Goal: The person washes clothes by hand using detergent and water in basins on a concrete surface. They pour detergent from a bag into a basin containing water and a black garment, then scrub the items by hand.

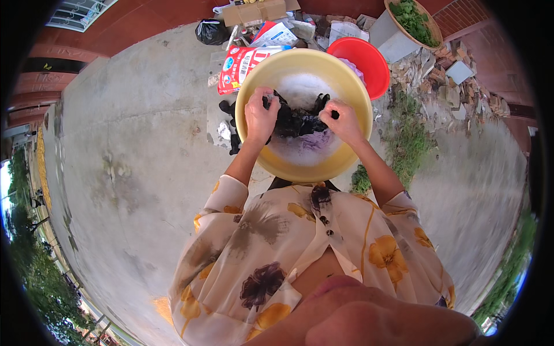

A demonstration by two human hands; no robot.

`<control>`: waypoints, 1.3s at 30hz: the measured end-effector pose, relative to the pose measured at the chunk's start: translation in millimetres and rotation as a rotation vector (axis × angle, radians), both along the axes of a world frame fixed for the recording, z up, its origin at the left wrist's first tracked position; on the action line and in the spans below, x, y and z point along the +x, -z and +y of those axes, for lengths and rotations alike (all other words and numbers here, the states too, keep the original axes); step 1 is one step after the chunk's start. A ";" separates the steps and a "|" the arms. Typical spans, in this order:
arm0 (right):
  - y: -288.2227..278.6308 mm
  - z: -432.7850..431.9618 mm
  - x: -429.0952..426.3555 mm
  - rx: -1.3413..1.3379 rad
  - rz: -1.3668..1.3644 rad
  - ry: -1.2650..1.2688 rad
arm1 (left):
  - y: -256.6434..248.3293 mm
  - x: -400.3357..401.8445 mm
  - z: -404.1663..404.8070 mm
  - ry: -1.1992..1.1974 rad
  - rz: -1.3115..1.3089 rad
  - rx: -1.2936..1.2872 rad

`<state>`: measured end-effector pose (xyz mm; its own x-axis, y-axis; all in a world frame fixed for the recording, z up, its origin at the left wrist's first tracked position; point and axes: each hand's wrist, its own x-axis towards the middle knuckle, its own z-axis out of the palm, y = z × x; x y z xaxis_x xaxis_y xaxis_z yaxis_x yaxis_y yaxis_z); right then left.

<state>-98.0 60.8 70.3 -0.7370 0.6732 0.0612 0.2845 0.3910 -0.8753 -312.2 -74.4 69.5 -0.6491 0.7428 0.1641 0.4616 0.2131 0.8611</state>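
Note:
A large yellow basin (311, 173) stands in front of me with white suds (303, 86) inside. Over the suds, my left hand (262, 113) and my right hand (341, 117) each grip one end of a dark wet cloth (288, 119), which sags between them. Lilac fabric (317, 140) lies in the foam just below the dark cloth. Against the basin's upper left side rests a red and white detergent bag (236, 69). Other black cloth pieces (234, 145) and a small white wad (224, 130) lie on the ground at the basin's left.
Behind the basin at right is a red basin (381, 65) with lilac fabric. A black plastic bag (210, 32), a cardboard box (255, 13) and clutter line the wall. A wicker basket (435, 26) of greens tops a pale container (389, 39). Broken bricks (450, 86) are heaped at right.

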 end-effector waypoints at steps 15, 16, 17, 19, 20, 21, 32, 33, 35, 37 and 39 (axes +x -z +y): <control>96.6 0.4 -61.0 0.521 -0.593 -0.028 | 79.6 40.6 54.0 0.222 0.588 -0.773; 101.8 7.4 -62.3 0.407 -0.498 0.051 | 80.4 37.3 60.6 0.181 0.604 -0.689; 107.1 12.5 -62.3 0.409 -0.501 0.059 | 81.1 33.1 67.5 0.188 0.606 -0.683; 103.8 16.5 -70.3 0.274 -0.475 0.125 | 83.2 17.7 75.9 0.205 0.218 -0.714; 116.0 19.3 -73.4 0.302 -0.399 0.185 | 83.9 12.3 81.2 0.201 0.222 -0.705; 119.5 21.8 -72.8 0.301 -0.407 0.182 | 87.3 11.1 80.1 0.204 0.210 -0.758; -5.2 10.5 22.5 0.030 -0.246 0.138 | 12.4 -17.2 20.4 -0.084 -0.952 0.133; -21.8 6.4 31.2 0.208 -0.371 0.073 | -14.4 -9.5 16.4 -0.052 -1.147 0.215; -46.8 -8.8 23.3 0.409 -0.200 0.058 | -38.9 -1.8 11.7 -0.051 -1.189 0.204; -54.4 -27.1 2.1 0.616 -0.017 0.040 | -51.9 4.6 9.9 -0.019 -1.204 0.273; -41.4 -33.5 -15.6 0.302 0.061 -0.025 | -66.2 10.4 9.5 -0.014 -1.207 0.233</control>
<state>-113.7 27.4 111.7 -0.7421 0.5994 0.3001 0.2223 0.6424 -0.7334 -301.8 -64.9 135.7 -0.4841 0.7679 -0.4195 -0.6584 -0.0040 0.7526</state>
